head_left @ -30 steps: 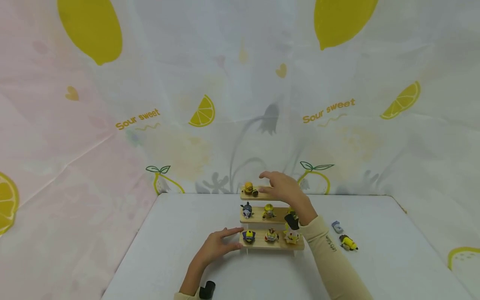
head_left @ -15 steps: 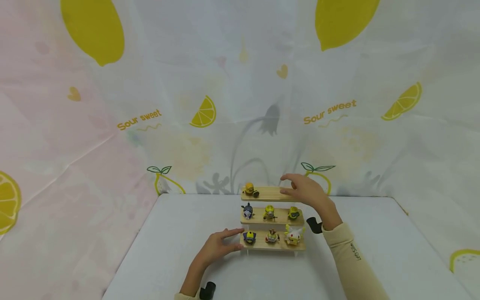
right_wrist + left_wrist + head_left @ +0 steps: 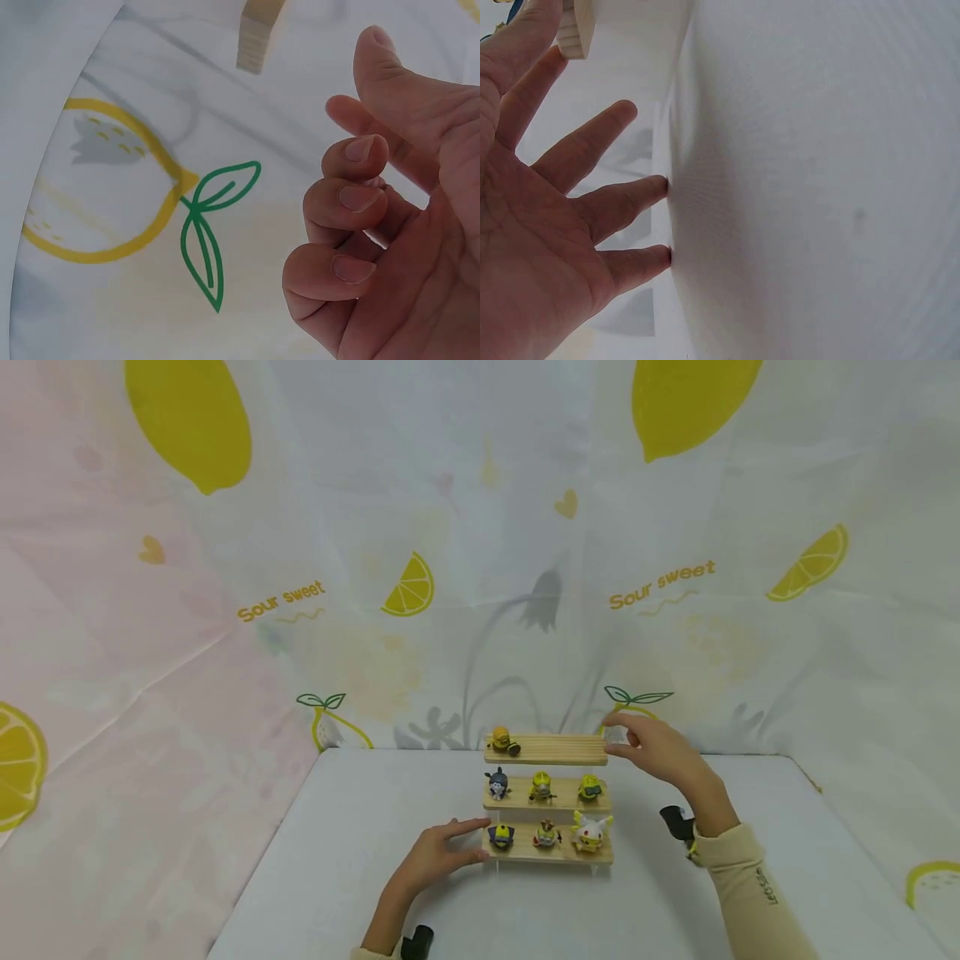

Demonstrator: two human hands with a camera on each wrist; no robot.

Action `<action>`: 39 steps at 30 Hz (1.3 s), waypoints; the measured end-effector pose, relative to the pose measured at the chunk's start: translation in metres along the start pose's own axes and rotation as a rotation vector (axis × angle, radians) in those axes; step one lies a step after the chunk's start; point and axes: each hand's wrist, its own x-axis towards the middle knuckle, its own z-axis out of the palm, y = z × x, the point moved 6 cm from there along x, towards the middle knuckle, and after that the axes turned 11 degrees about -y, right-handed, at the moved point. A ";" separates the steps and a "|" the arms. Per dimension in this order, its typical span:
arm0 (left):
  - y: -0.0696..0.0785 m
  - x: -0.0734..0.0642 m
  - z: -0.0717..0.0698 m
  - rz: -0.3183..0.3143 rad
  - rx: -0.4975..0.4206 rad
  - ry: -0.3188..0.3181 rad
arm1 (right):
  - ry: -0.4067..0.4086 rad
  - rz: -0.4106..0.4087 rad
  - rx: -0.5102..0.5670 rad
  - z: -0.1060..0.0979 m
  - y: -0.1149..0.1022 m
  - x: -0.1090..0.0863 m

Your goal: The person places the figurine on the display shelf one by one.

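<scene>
A three-tier wooden display stand [image 3: 546, 750] stands in the middle of the table. On its top tier a yellow toy figure [image 3: 501, 741] sits at the left end. The middle tier bears a dark-haired figure [image 3: 498, 783] and two yellow ones; the bottom tier has three, among them a white figure with yellow ears [image 3: 589, 833]. With thumb and index finger my left hand [image 3: 435, 857] touches the left end of the bottom tier, its other fingers spread. My right hand [image 3: 660, 747] hovers just off the top tier's right end, fingers loosely bent, holding nothing.
A small yellow figure [image 3: 693, 852] lies on the white table [image 3: 337, 835] to the right, partly hidden by the right wrist and its black camera [image 3: 677, 822]. A lemon-print cloth [image 3: 337, 510] hangs behind the table's back edge.
My right hand has moved right, from above the top tier to past its right end, uncovering the tiers. The left hand has stayed at the stand. The loose figures became covered by the right arm.
</scene>
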 end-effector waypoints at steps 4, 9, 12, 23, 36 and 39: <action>0.000 0.000 0.001 0.009 -0.010 -0.001 | -0.011 0.035 -0.010 -0.001 0.012 -0.010; 0.000 0.001 0.001 0.016 -0.003 -0.002 | 0.001 0.030 -0.023 -0.001 0.026 -0.023; -0.001 0.001 0.000 0.002 0.000 0.000 | -0.005 0.025 -0.025 0.002 0.032 -0.031; -0.001 -0.001 -0.001 0.011 0.000 0.002 | -0.019 0.086 -0.035 0.013 0.062 -0.055; -0.001 0.000 0.000 0.014 -0.002 0.004 | -0.088 0.111 -0.016 0.033 0.083 -0.070; -0.001 -0.001 0.000 0.005 -0.008 0.003 | -0.099 0.110 -0.016 0.037 0.087 -0.073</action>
